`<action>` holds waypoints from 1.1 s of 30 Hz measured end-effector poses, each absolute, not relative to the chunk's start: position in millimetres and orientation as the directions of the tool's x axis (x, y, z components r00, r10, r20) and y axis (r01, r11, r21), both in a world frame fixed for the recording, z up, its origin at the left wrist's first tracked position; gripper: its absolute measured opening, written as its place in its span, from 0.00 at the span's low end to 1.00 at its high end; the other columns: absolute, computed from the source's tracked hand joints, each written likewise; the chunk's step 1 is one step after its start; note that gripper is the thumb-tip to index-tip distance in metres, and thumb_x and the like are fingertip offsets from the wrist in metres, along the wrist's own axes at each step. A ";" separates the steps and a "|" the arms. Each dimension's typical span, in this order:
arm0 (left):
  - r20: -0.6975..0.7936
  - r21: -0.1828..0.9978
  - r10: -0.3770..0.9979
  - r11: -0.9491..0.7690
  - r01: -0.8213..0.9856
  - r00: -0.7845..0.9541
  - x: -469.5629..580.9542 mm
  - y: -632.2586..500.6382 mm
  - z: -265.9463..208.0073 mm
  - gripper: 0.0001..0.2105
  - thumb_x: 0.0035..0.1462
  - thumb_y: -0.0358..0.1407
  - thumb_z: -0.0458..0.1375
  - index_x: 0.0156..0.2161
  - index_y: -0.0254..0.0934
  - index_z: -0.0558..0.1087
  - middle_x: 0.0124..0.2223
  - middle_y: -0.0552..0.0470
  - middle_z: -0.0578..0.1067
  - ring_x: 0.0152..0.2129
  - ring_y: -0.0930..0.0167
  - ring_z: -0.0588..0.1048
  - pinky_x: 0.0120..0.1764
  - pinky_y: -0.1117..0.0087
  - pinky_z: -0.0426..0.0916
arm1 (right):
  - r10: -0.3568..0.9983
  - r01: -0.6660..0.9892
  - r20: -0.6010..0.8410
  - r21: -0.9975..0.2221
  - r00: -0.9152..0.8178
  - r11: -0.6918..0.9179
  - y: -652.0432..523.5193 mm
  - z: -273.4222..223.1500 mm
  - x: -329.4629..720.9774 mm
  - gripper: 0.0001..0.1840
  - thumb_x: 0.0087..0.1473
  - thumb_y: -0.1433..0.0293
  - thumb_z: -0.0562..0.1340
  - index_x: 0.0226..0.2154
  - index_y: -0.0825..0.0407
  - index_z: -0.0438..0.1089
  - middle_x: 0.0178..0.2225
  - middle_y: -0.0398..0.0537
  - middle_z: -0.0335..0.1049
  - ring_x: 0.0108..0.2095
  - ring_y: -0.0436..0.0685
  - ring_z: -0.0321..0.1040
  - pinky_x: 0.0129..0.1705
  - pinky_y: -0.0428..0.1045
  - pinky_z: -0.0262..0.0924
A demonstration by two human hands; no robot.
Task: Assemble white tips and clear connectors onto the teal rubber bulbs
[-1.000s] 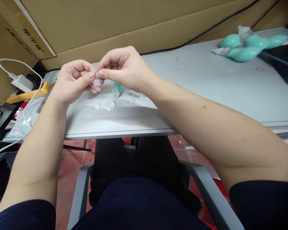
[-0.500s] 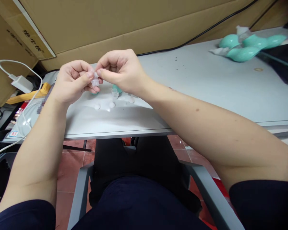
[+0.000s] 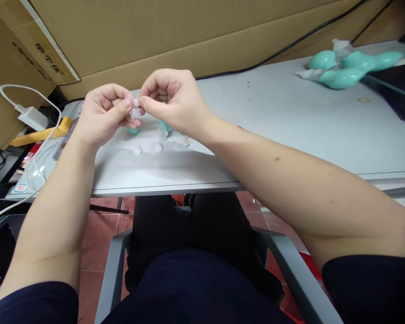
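piece: small, clear to milky, raised above the desk where the two hands meet; its finer shape is partly covered and too small to tell.
left hand: thumb and forefinger pinch the piece from its left side, the other fingers curled loosely behind and below it.
right hand: thumb and forefinger drawn close at the upper right of the piece; whether they clamp it or only touch it, i cannot tell.
weight: very light, i would judge, so a fingertip hold should be plenty.
stiffness: looks like thin moulded plastic, firm but likely to give a little under a hard squeeze.
surface: smooth and shiny, so probably slippery if the fingers are damp.
best hold: opposite sides of the wider lower body, pads flat, leaving the narrow top free for the other hand.
clear cup: on the desk below the hands, just beside a teal rounded thing; it also looks light and easy to tip.
white discs: flat on the desk; a fingernail under the rim seems the surest pick-up.
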State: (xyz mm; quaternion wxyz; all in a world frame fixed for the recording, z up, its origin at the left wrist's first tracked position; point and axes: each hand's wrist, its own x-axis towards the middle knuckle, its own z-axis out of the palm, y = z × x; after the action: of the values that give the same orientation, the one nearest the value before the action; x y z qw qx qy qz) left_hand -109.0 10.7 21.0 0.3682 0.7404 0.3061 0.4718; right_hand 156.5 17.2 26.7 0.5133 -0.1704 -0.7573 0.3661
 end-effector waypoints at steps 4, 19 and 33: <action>0.458 0.851 0.836 -0.511 0.123 0.302 -101.1 4.2 23.2 0.32 0.64 0.63 0.89 0.47 0.41 0.80 0.35 0.58 0.89 0.27 0.72 0.89 0.34 0.71 0.89 | 0.667 -0.004 0.615 -0.737 -0.421 0.676 12.8 32.5 157.6 0.17 0.73 0.76 0.71 0.33 0.43 0.75 0.40 0.47 0.88 0.42 0.60 0.85 0.50 0.55 0.79; 0.447 0.867 0.848 -0.489 0.095 0.286 -93.1 1.4 22.7 0.29 0.60 0.61 0.92 0.42 0.42 0.87 0.32 0.55 0.87 0.24 0.68 0.90 0.30 0.72 0.90 | 0.618 0.255 0.505 -0.612 -0.602 0.748 -0.6 51.1 169.2 0.23 0.77 0.81 0.69 0.37 0.41 0.63 0.32 0.37 0.62 0.38 0.60 0.64 0.42 0.56 0.56; 0.448 0.878 0.841 -0.479 0.029 0.303 -85.9 -3.6 22.5 0.24 0.60 0.56 0.93 0.41 0.41 0.91 0.33 0.54 0.89 0.24 0.72 0.90 0.29 0.78 0.88 | 0.656 0.426 0.385 -0.531 -0.649 0.733 -4.2 59.7 170.9 0.20 0.81 0.73 0.67 0.40 0.41 0.59 0.42 0.45 0.78 0.41 0.62 0.70 0.43 0.57 0.53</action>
State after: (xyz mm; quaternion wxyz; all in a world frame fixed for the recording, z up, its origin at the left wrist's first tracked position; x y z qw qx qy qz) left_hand -85.9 -3.6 22.5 0.4047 0.6985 0.3113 0.5014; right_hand 170.9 -4.2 59.7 0.2866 -0.3057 -0.8855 0.2007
